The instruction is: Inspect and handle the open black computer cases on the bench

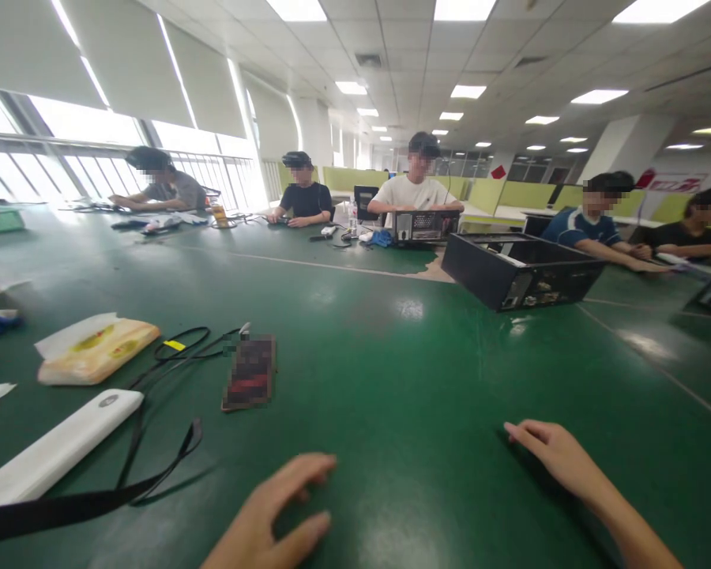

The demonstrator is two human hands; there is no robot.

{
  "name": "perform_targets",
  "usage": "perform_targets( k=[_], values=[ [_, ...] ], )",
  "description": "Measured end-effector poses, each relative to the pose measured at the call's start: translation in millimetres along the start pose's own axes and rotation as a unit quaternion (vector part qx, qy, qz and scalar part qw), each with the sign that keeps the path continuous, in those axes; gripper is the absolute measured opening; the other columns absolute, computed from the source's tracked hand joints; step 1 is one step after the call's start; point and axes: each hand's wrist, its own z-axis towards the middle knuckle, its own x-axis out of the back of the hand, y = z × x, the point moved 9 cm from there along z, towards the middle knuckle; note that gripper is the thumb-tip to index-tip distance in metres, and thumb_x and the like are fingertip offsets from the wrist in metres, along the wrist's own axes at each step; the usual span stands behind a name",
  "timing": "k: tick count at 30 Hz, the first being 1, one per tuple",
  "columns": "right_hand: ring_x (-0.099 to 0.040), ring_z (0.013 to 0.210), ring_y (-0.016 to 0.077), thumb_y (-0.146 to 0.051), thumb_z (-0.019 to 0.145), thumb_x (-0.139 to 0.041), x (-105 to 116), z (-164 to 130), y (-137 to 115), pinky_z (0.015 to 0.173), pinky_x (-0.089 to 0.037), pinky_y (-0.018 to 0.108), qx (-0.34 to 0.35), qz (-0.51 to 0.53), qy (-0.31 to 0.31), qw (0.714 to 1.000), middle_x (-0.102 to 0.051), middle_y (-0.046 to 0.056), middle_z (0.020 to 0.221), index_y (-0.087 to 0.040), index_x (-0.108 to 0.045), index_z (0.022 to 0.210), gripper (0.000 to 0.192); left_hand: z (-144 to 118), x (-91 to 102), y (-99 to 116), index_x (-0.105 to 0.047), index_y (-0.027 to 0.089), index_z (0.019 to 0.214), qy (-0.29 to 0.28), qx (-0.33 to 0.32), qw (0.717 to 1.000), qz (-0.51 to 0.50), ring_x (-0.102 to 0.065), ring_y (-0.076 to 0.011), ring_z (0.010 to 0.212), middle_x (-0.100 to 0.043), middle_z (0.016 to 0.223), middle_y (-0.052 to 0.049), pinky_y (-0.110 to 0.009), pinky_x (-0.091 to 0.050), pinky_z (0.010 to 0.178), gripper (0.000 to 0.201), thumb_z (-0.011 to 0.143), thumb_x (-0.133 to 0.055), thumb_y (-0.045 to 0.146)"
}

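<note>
Phone point(252, 373) lies untouched beyond my empty, loosely curved left hand point(264, 514); my relaxed right hand point(560, 457), well apart, is empty too, uncovered computer case point(475, 273) beyond.

the room is bright: ceiling panels point(465, 9) glow white, and daylight burns out the windows point(83, 118) at left beneath grey blinds point(100, 55). the green counter point(403, 411) shows whitish glare patches, with a soft shadow beside the right hand point(562, 458). things near the left edge look stretched and blurred; coarse pixel blocks obscure the phone point(250, 373).
</note>
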Motion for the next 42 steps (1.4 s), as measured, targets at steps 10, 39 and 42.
perform_targets(
  k=[10,39,42],
  values=[
    [-0.053,0.071,0.0178,-0.068,0.083,-0.038,-12.6,2.7,15.0,0.065,-0.037,0.025,-0.017,-0.045,-0.038,0.998,-0.060,0.000,0.072,-0.021,-0.067,0.078,0.056,81.8,141.7,-165.0,-0.014,0.016,0.146,0.213,0.399,0.873,0.181,-0.042,-0.0454,0.119,-0.029,0.142,-0.023,-0.054,-0.039,0.090,0.096,0.072,-0.049,0.066],
    [-0.052,0.071,0.0177,-0.067,0.084,-0.036,-15.2,7.0,11.7,0.068,-0.039,0.026,-0.031,-0.027,-0.014,0.999,-0.059,0.002,0.073,-0.019,-0.064,0.078,0.056,141.8,116.4,-93.9,-0.030,0.008,0.140,0.260,0.084,0.942,0.194,-0.029,-0.0392,0.133,-0.025,0.146,-0.024,-0.048,-0.030,0.106,0.091,0.061,-0.068,0.035],
    [-0.051,0.066,0.0159,-0.064,0.085,-0.038,-25.6,8.1,-30.1,0.064,-0.038,0.026,0.002,-0.017,-0.012,1.000,-0.058,0.001,0.069,-0.018,-0.063,0.076,0.053,146.5,68.6,16.9,-0.049,0.017,0.125,0.240,-0.086,0.962,0.102,-0.048,-0.0260,0.117,-0.052,0.126,-0.014,-0.041,-0.037,0.100,0.049,0.080,-0.054,0.036]
  ],
)
